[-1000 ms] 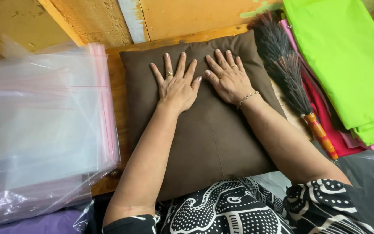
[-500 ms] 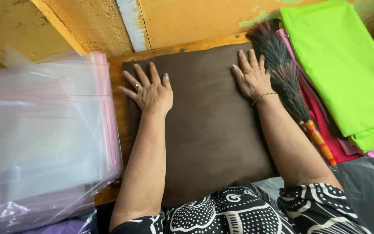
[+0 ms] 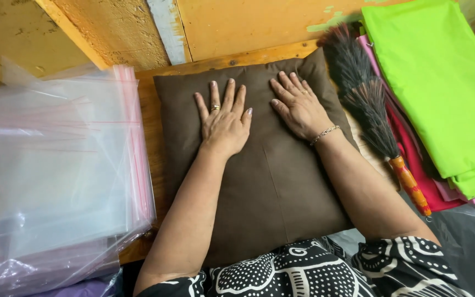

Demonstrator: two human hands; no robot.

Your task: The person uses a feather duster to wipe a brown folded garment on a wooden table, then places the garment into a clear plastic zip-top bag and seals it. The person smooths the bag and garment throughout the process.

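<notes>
A dark brown square cushion [image 3: 281, 198] lies flat on a wooden bench in front of me. My left hand [image 3: 225, 121] rests palm down on its upper middle, fingers spread, a ring on one finger. My right hand [image 3: 299, 105] lies palm down beside it on the cushion's upper right part, fingers apart, with a thin bracelet at the wrist. The two hands sit close together, a small gap between them. Neither hand holds anything.
A stack of clear plastic bags with pink zip edges [image 3: 56, 176] lies at the left. A dark feather duster with an orange handle [image 3: 377, 115] rests right of the cushion. Folded lime green cloth [image 3: 441, 88] sits on red and pink cloths [image 3: 430, 187]. Yellow wooden wall [image 3: 248, 22] behind.
Half a second ago my hands were spread to the cushion's top left and top right corners. Both have slid back inward to the upper middle, as they were a second ago.
</notes>
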